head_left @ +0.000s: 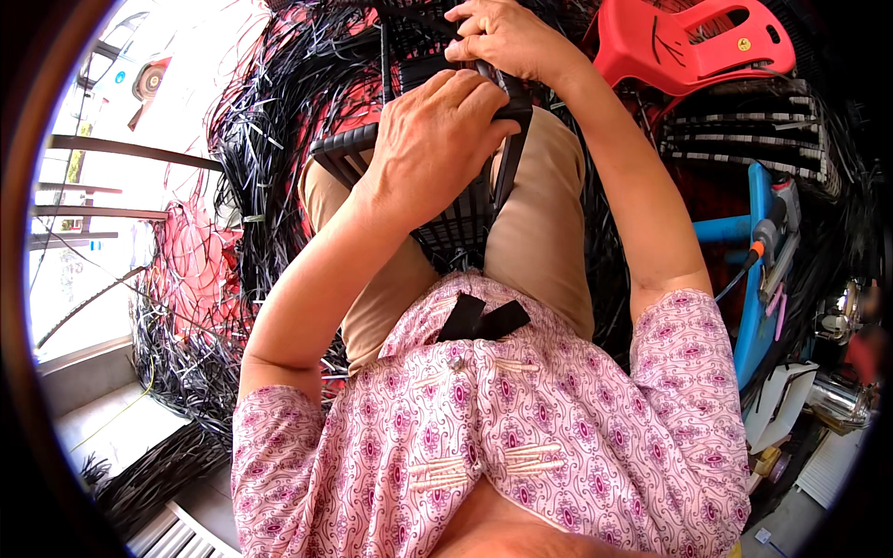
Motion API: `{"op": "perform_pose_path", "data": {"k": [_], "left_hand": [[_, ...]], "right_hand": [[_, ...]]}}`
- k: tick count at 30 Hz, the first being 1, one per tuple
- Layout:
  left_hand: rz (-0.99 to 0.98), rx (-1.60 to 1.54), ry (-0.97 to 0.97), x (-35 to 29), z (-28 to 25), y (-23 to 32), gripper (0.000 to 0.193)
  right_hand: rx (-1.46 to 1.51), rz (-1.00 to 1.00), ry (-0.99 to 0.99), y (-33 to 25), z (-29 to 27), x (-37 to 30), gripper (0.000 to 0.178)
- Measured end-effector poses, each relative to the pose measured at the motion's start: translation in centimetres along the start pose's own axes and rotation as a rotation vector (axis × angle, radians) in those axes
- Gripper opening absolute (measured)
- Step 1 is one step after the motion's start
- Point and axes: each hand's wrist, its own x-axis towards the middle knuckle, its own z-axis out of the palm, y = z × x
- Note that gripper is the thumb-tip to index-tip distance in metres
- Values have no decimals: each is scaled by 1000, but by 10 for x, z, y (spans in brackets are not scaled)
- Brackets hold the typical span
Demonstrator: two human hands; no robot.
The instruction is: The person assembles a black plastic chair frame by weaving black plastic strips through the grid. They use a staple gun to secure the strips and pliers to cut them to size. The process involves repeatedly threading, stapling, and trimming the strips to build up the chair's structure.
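A black woven plastic basket (346, 142) stands tilted between my knees, its slatted side and open weave showing below my wrist. My left hand (435, 139) is closed over the basket's upper rim, fingers bent across the black edge and thumb at its right corner. Farther up, my right hand (513, 39) is at the far part of the basket with its fingers curled in. What those fingers pinch, if anything, is too dark to make out. Two short pieces of black strap (482, 321) lie crossed on my patterned shirt.
Heaps of loose black plastic strips (270, 121) surround my legs. At the upper right are a red plastic chair (688, 46) and a black-and-white woven piece (744, 130). A blue stool (749, 321) on the right carries a corded tool (765, 237).
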Motion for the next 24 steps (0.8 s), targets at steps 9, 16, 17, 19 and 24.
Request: {"op": "perform_pose_path", "data": {"k": [9,16,17,19,24], "left_hand": [[-290,-271,-264,17,-3,-12,34],[-617,-605,-614,41,-12,-17,57],[-619,-642,-625,42,-11,-20,59],[-642,-703,-603,34,-8,-27,60],[-613,-725,-640,37,-15,-21,55]], "right_hand": [[109,178,925,-38,18,-76,36],[-51,134,777,-92,50,-162,40],[-64,89,778,-100,46,-158,39],[-89,42,733,-104,44,-158,34],[-132,-85,842,-98,26,-140,18]]}}
